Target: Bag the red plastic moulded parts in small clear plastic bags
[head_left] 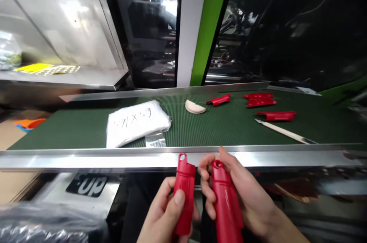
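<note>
My left hand [168, 208] grips a red plastic part [185, 197] with a round hole in the tab at its upper end; the thumb presses on its face. Close beside it, my right hand [243, 189] has its fingers curled round a second red plastic part [225, 201], longer in view and rounded, also with a hole at the top. Both parts are upright in front of the belt's near metal rail and do not touch each other. Their lower ends are partly hidden by my hands or cut off by the frame.
On the green conveyor belt [177, 128] lie a white plastic bag pack [134, 122] with handwriting, a cream half-round piece [195, 107], several red parts [276, 116] and a pale-handled knife [283, 131]. The metal rail [114, 159] edges the belt. A machine with a green post [210, 25] stands behind.
</note>
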The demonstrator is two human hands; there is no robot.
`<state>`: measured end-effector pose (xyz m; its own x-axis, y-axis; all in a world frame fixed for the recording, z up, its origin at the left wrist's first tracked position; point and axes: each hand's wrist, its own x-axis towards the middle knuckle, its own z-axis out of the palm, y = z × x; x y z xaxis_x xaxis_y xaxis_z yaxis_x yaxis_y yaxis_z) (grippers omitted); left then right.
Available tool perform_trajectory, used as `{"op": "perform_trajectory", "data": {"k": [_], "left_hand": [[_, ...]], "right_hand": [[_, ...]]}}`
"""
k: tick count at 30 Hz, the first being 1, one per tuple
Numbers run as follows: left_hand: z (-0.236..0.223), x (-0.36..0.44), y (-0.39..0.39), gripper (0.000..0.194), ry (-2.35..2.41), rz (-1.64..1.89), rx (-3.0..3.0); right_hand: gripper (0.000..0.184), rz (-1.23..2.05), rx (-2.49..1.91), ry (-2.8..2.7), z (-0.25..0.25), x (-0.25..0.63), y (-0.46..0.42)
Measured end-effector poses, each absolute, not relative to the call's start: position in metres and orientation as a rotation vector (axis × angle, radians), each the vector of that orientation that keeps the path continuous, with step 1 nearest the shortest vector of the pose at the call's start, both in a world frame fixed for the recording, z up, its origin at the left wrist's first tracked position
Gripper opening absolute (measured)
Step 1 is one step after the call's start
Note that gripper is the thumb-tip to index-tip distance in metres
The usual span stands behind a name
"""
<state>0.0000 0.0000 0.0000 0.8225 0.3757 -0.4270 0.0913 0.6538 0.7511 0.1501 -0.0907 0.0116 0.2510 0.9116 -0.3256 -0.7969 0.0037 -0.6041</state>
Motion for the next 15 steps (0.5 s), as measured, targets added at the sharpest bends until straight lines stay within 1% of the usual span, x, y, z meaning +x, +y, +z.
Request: {"op": "perform_trajectory", "data": {"k": [6,15], "left_hand": [[-0.02,-0.003,-0.006,0.047,0.547,0.212,0.663],[-0.029,-0.012,-0.01,0.05,0.616,0.185,0.534]], "right_hand": [[0.043,1.247,-0.954,-0.09,0.007,0.135,-0.081],[0.044,1.236,-1.066,-0.014,0.008,0.127,-0.072]]}}
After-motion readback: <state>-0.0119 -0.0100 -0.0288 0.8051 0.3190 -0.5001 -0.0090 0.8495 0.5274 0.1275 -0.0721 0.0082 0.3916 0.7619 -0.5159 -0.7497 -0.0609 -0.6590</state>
